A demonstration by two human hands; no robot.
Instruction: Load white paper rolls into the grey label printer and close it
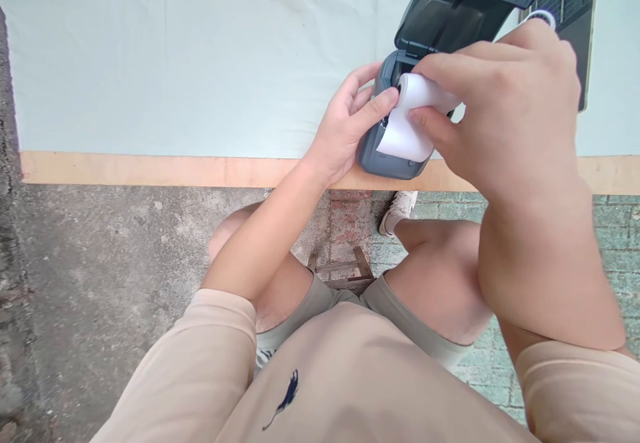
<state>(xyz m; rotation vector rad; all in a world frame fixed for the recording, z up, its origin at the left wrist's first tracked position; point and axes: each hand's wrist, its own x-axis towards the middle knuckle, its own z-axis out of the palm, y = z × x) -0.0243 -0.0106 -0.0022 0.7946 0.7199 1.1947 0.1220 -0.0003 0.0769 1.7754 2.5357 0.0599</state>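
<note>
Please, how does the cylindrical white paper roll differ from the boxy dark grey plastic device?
The cylindrical white paper roll is smaller than the boxy dark grey plastic device. The roll has a loose end; the device has a raised lid. The roll is plain white, the device dark with moulded parts. Both have rounded outlines.

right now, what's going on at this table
A person has both hands at a small dark grey device near the edge of a table. The left hand steadies its side, thumb at one end of a white paper roll. The right hand grips the roll, at the open compartment, with its loose end towards the person. The lid stands open; whether the roll is fully seated can't be told.
</note>
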